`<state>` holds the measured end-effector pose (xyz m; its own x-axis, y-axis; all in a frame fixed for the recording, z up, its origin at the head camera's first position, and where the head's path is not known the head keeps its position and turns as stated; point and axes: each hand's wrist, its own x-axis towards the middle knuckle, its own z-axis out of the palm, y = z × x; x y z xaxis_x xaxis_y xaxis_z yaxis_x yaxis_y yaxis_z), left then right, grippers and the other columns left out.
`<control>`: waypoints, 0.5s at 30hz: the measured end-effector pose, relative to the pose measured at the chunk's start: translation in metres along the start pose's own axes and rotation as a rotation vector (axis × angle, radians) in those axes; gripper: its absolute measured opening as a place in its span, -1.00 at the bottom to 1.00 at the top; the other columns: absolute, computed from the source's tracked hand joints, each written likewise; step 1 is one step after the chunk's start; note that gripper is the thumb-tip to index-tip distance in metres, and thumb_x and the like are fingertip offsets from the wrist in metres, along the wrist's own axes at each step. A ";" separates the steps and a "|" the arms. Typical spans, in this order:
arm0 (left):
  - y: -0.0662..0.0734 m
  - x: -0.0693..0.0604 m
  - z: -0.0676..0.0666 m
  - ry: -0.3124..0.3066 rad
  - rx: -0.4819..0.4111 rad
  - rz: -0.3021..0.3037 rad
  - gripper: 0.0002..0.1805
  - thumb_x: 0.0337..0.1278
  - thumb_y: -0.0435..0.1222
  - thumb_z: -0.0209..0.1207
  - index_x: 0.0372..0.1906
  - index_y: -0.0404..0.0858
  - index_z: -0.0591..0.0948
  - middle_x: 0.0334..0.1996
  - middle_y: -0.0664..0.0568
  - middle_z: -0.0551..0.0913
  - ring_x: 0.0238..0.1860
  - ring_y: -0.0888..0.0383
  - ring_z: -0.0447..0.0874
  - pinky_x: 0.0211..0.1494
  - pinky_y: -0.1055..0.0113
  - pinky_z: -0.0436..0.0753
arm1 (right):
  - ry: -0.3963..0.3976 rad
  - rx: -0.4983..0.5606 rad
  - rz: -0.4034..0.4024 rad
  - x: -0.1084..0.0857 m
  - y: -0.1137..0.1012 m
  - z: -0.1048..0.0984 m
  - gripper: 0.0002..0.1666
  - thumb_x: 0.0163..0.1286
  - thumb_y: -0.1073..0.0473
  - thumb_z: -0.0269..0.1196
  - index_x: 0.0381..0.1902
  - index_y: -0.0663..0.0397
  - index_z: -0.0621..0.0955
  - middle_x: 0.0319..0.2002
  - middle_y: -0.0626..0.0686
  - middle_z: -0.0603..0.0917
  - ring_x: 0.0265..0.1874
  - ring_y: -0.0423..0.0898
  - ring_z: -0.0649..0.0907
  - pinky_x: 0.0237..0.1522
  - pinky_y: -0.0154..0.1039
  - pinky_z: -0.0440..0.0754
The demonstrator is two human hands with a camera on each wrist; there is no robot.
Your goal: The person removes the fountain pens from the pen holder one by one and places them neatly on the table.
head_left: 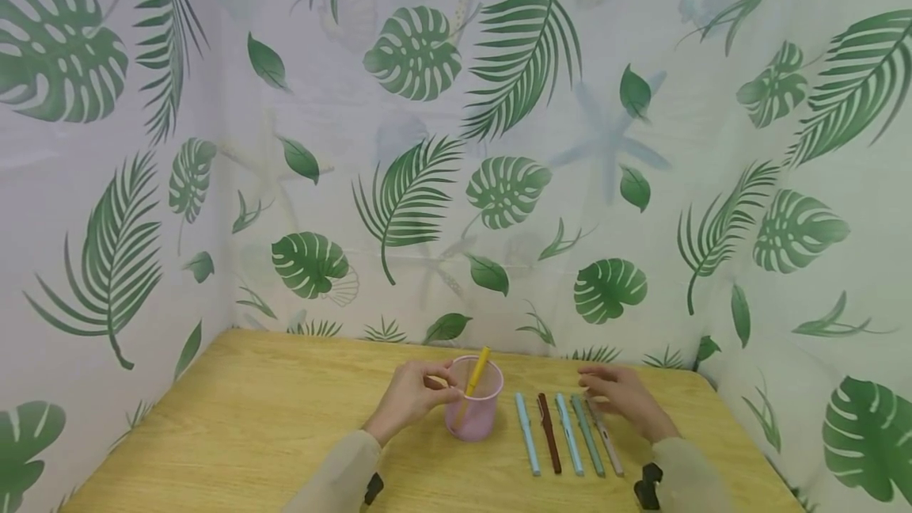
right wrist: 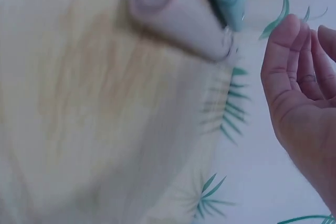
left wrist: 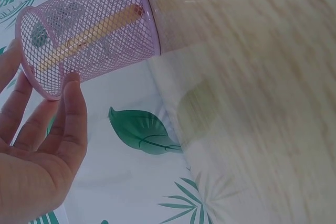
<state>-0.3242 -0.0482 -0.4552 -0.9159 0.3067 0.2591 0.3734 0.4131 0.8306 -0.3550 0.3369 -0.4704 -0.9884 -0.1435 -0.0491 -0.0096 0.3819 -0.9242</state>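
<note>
A pink mesh pen holder [head_left: 472, 418] stands upright on the table with a yellow pen [head_left: 479, 371] leaning inside it. My left hand [head_left: 420, 396] grips the holder's rim from the left; the left wrist view shows its fingers [left wrist: 73, 111] around the upper edge. To the right lies a row of pens: a light blue pen [head_left: 528, 434], a dark brown pen [head_left: 549, 434], a second light blue pen [head_left: 570, 434], a green pen [head_left: 587, 435] and a greyish-pink pen [head_left: 606, 439]. Over the far ends of the rightmost pens hovers my right hand [head_left: 625, 397], fingers loosely bent, holding nothing.
The wooden table [head_left: 271, 410] reaches back to a white curtain [head_left: 321, 117] printed with green leaves, which also hangs at both sides. Dark straps sit at both wrists, below the light sleeves [head_left: 342, 469].
</note>
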 end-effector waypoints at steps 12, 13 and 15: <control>0.001 0.000 0.000 -0.003 -0.002 -0.003 -0.83 0.01 -0.18 0.43 -0.31 -0.15 0.75 0.21 -0.14 0.59 -0.24 0.09 0.79 -0.25 0.28 0.73 | -0.077 0.034 -0.064 0.005 -0.009 0.017 -0.44 0.53 0.13 0.09 0.29 0.46 0.36 0.13 0.37 0.59 0.02 0.13 0.67 -0.04 -0.03 0.71; 0.001 0.000 -0.001 -0.003 -0.004 -0.004 -0.83 0.01 -0.18 0.43 -0.31 -0.15 0.75 0.21 -0.14 0.59 -0.24 0.09 0.79 -0.24 0.27 0.73 | -0.081 0.043 -0.067 0.005 -0.009 0.019 -0.44 0.53 0.13 0.10 0.29 0.46 0.36 0.14 0.38 0.58 0.02 0.11 0.67 -0.04 -0.03 0.71; 0.001 0.000 -0.001 -0.004 -0.008 -0.009 -0.84 0.01 -0.19 0.43 -0.32 -0.15 0.76 0.21 -0.14 0.59 -0.24 0.09 0.79 -0.24 0.26 0.74 | -0.091 0.052 -0.076 0.006 -0.009 0.021 -0.42 0.52 0.11 0.11 0.30 0.45 0.36 0.15 0.37 0.58 0.02 0.06 0.67 -0.02 -0.05 0.71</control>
<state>-0.3238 -0.0485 -0.4539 -0.9185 0.3064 0.2500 0.3642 0.4093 0.8366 -0.3578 0.3130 -0.4704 -0.9672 -0.2538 -0.0105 -0.0735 0.3193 -0.9448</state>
